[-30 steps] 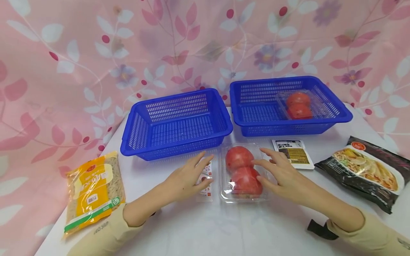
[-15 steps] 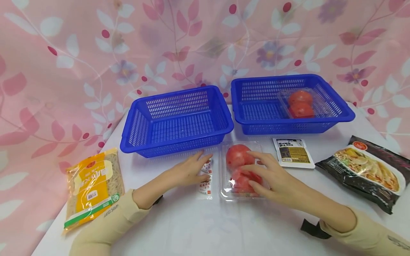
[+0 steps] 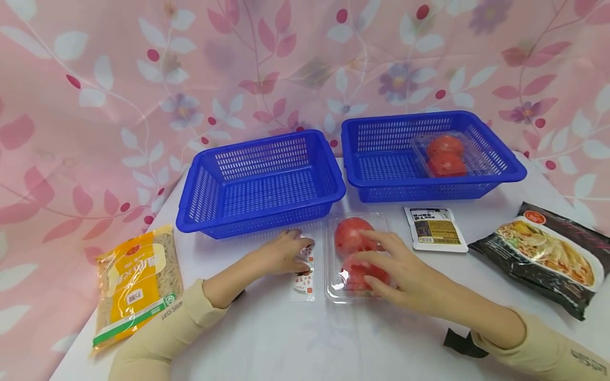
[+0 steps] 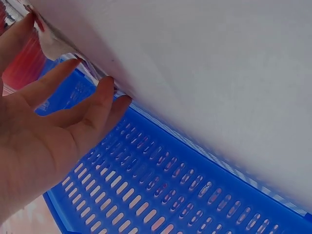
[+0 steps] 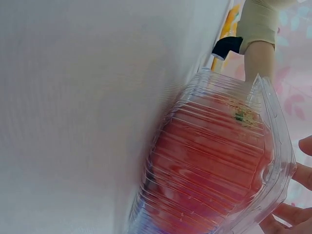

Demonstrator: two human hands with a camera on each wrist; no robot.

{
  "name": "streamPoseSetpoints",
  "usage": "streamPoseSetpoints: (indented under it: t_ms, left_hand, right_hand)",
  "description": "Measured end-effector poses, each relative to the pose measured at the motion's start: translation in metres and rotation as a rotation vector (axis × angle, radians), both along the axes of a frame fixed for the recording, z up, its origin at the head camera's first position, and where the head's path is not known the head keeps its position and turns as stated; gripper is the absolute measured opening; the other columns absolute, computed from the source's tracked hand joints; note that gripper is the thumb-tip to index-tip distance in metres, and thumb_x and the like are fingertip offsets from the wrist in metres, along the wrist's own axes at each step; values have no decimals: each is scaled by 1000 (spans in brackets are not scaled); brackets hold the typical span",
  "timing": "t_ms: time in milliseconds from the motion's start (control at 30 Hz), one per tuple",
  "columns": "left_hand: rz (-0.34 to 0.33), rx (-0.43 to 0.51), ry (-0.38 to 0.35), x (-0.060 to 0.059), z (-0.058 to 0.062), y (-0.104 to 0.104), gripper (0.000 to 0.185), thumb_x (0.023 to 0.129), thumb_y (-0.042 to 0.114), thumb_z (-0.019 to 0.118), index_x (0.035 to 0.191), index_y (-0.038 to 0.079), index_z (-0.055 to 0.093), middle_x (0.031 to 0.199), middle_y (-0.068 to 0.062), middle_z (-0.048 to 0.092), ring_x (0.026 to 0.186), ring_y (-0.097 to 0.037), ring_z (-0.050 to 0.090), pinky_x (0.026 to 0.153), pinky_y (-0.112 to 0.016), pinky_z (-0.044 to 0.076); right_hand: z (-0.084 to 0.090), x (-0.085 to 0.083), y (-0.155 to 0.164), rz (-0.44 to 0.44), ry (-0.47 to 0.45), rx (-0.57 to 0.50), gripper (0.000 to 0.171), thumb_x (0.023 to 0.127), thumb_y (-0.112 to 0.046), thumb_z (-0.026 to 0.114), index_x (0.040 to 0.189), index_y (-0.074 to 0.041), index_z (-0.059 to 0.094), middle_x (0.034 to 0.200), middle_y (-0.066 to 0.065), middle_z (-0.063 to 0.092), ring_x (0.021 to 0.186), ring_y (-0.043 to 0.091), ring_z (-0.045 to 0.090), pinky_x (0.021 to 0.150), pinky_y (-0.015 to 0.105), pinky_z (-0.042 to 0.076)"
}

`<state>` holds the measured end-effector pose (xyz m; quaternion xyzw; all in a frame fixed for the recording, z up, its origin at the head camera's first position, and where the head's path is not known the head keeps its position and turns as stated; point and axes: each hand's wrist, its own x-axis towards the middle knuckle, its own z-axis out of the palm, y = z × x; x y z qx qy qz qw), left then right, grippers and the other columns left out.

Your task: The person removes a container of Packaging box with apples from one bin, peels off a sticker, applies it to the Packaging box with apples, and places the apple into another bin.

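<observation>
My left hand reaches low over the table, its fingertips at a small white packet with red print. In the left wrist view, the fingers extend to the packet's edge at the table surface, not closed round it. To its right, a clear plastic box of tomatoes lies on the table with two red tomatoes inside. My right hand is spread over this box, with fingertips at its lid. The right wrist view has the box's ribbed side and the fingers at its lid edge.
Two blue plastic baskets stand behind: the left basket and the right basket, which holds another boxed pair of tomatoes. A yellow grain bag lies left. A white-and-gold sachet and black noodle bag lie right.
My right hand has moved left from the side of the tomato box to over its lid. My left hand's fingers have lowered onto the small packet and drawn closer together.
</observation>
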<state>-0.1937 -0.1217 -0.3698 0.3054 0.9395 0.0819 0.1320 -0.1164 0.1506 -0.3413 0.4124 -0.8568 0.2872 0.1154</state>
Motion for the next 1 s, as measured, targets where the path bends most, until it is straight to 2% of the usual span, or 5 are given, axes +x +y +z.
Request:
streamPoseSetpoints:
  t_ms: [300, 600, 767, 900, 1000]
  left_hand:
    - [57, 123, 26, 5, -1, 1, 46, 68, 26, 81, 107, 10, 64, 118, -15, 46, 96, -25, 52, 78, -35, 48]
    - [103, 183, 24, 8, 2, 6, 46, 67, 8, 80, 111, 6, 65, 109, -11, 49, 92, -20, 49, 70, -26, 48]
    - [107, 277, 48, 15, 13, 2, 45, 69, 7, 77, 112, 9, 64, 116, -10, 49, 89, -18, 49, 68, -24, 47]
    - [115, 363, 62, 27, 28, 0, 47, 73, 8, 74, 117, 12, 61, 119, -6, 46, 90, -17, 49, 70, -24, 47]
    - [57, 430, 132, 41, 38, 0, 47, 75, 5, 73, 118, 13, 60, 120, -5, 46, 92, -18, 52, 70, -23, 50]
  right_hand:
    - [1, 4, 0, -15, -53, 12, 40, 79, -13, 70, 117, -22, 60, 133, 13, 39, 120, 26, 35, 86, 49, 46]
    - [2, 4, -1, -1, -24, 2, 42, 76, -11, 72, 115, -22, 61, 133, 12, 39, 120, 26, 37, 85, 50, 46]
    - [4, 4, -2, 12, -26, -17, 36, 78, -11, 70, 112, -20, 61, 133, 12, 40, 120, 26, 37, 84, 49, 46]
    - [6, 3, -4, 21, -1, -39, 33, 79, -11, 68, 110, -18, 62, 132, 12, 41, 119, 26, 38, 84, 49, 46]
    - [9, 4, -6, 23, 9, -62, 34, 79, -11, 67, 111, -19, 62, 131, 11, 42, 119, 25, 39, 84, 48, 47]
